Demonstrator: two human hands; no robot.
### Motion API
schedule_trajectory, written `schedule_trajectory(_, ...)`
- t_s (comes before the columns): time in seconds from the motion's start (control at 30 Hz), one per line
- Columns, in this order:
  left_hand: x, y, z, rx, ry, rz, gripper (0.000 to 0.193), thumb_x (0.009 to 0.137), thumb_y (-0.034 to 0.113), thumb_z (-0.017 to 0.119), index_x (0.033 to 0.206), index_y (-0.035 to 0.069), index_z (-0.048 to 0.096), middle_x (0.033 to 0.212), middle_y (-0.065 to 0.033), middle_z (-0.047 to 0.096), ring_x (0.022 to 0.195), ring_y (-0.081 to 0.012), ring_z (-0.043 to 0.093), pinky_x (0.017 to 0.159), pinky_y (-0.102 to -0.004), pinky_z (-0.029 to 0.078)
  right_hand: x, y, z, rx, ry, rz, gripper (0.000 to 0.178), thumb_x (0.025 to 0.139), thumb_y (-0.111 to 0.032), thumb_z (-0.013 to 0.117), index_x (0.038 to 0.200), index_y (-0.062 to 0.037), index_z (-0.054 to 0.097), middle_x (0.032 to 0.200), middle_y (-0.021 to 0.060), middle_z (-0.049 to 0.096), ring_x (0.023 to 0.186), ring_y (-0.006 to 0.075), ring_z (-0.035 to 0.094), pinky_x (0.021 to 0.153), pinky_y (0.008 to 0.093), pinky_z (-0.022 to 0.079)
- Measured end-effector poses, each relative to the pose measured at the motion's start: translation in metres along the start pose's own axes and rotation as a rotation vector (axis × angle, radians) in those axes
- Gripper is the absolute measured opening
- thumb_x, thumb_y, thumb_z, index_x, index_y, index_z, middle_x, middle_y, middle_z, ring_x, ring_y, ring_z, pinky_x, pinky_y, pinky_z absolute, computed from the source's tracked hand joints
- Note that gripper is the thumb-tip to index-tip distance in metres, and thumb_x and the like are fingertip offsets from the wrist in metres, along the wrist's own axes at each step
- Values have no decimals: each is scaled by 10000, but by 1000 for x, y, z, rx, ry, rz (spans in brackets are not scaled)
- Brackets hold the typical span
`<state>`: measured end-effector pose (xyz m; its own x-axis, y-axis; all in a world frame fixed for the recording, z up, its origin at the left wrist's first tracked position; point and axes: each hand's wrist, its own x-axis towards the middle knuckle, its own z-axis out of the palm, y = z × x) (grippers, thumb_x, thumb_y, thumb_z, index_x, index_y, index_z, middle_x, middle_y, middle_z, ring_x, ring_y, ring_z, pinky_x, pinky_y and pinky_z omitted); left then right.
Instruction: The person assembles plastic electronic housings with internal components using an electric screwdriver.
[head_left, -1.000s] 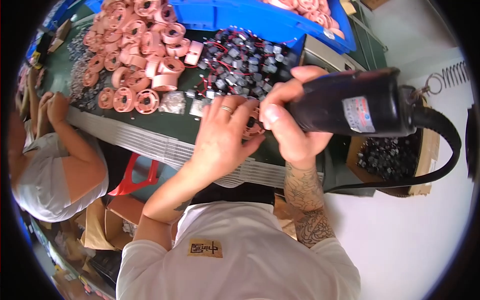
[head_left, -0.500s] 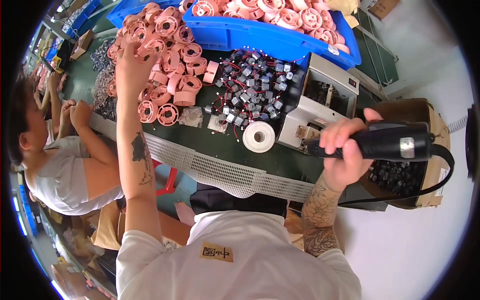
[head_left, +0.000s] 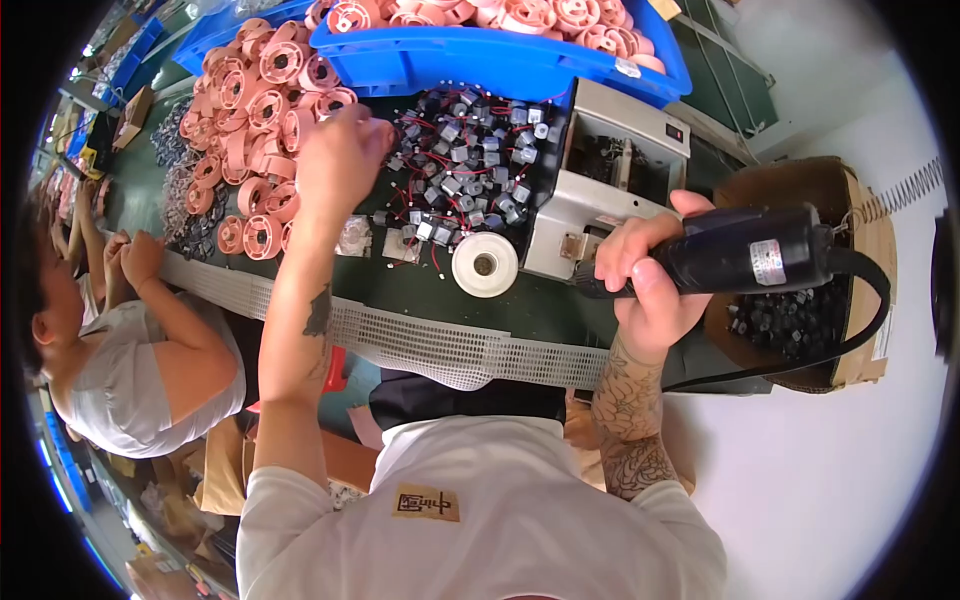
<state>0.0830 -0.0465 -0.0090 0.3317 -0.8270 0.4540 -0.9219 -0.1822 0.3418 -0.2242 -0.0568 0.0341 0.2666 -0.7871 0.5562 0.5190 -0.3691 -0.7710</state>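
My left hand [head_left: 338,168] is at the right side of a heap of pink ring-shaped plastic parts [head_left: 262,108], beside a pile of small motors [head_left: 465,160] with red wires. Its fingers are curled over a pink ring-shaped part, mostly hidden under the hand. Wrapped in my right hand [head_left: 655,285] is a black corded electric screwdriver [head_left: 765,250], held almost level with its narrow end pointing left. That end is in front of a grey metal machine [head_left: 590,200], whose top opening has dark small pieces inside.
A blue bin [head_left: 480,62] of pink parts stands behind the motors. Near the bench edge sit a white spool [head_left: 484,285] and small clear bags [head_left: 354,238]. At right, a cardboard box [head_left: 868,300] holds dark pieces; a coiled spring [head_left: 905,192] hangs near. Another person [head_left: 150,360] sits at left.
My left hand has moved right, from the middle of the pink heap to its right edge next to the motors. My right hand keeps hold of the electric screwdriver; the whole view has shifted slightly.
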Motion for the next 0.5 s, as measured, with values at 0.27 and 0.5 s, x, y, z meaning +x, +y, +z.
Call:
schedule_trajectory(0.27, -56, 81, -46, -829, -241, -152, 201, 893, 111, 605, 1041, -22, 634, 809, -84, 664, 708, -126, 627, 638, -249, 492, -1, -1, -3, 4, -19, -30, 588, 803, -77, 568, 1315, 39, 304, 738, 92, 514, 545, 164, 475, 490, 319, 437)
schedule_trajectory(0.5, -92, 108, -30, -342, -118, 142, 141, 753, 82, 667, 867, 9, 629, 847, -153, 583, 831, -332, 557, 716, -417, 463, -2, -3, -2, -26, 38, 21, 587, 793, -66, 569, 1310, 41, 312, 740, 90, 516, 547, 165, 480, 493, 321, 441)
